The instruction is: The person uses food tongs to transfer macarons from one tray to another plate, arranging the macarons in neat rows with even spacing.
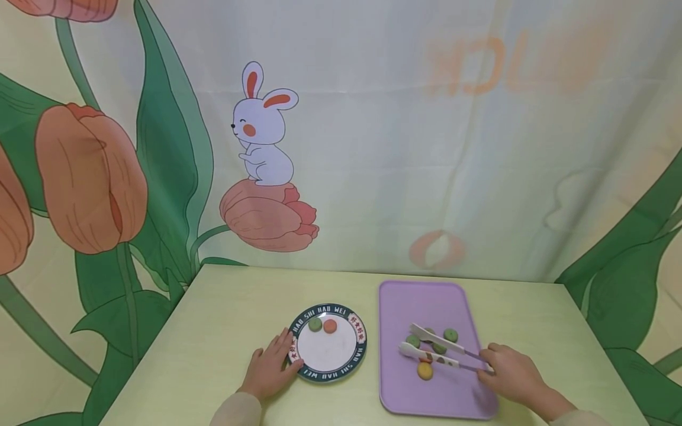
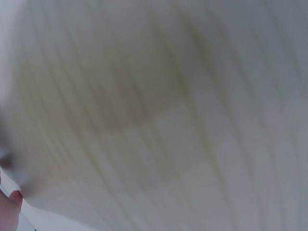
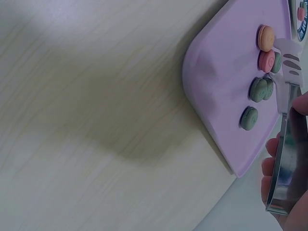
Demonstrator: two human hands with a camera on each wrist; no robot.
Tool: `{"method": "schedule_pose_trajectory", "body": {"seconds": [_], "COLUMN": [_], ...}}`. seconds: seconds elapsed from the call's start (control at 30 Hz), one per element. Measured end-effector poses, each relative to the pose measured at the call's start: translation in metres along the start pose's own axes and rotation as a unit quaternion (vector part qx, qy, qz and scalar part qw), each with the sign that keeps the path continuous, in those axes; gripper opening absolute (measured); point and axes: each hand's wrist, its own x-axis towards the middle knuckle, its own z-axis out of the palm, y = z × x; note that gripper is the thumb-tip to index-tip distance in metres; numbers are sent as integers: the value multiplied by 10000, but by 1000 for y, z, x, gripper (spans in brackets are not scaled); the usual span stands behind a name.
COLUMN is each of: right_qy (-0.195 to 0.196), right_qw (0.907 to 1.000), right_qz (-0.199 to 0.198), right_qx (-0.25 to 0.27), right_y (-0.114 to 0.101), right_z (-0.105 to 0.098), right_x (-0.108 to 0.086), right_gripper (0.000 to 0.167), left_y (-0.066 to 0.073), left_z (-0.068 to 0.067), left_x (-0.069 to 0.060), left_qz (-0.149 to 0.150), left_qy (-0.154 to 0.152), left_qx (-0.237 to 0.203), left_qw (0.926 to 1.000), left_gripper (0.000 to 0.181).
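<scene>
On the purple tray point(image 1: 426, 397), my right hand point(image 1: 511, 373) grips a pair of tongs point(image 3: 291, 62) with pale patterned tips and metal arms. The tips lie spread over several small macarons: green ones point(image 1: 450, 335), a yellow-orange one point(image 1: 424, 371) and a pink one point(image 3: 266, 61) partly hidden by the tongs in the head view. I cannot tell whether the tips touch any of them. My left hand point(image 1: 270, 365) rests at the left rim of a round plate point(image 1: 327, 354), thumb on its lower left edge. A green macaron point(image 1: 315, 323) and an orange-pink macaron point(image 1: 330, 326) sit on the plate.
Both plate and tray lie on a pale wood-grain table point(image 1: 213, 331), with the plate left of the tray. Behind the table hangs a curtain point(image 1: 373, 148) printed with tulips and a rabbit. The left wrist view is mostly blurred tabletop.
</scene>
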Motion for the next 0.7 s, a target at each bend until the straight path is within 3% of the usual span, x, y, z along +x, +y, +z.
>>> {"method": "schedule_pose_trajectory", "body": {"seconds": [0.7], "right_qy": [476], "right_qw": [9970], "right_qz": [-495], "right_qx": [-344], "right_y": [0], "right_z": [0], "right_x": [2], "right_gripper": [15], "left_y": [1], "left_z": [-1], "left_x": [0], "left_qz": [-19], "left_qy": [-23], "left_qx": [5], "left_qw": [10000], "left_gripper": [73]}}
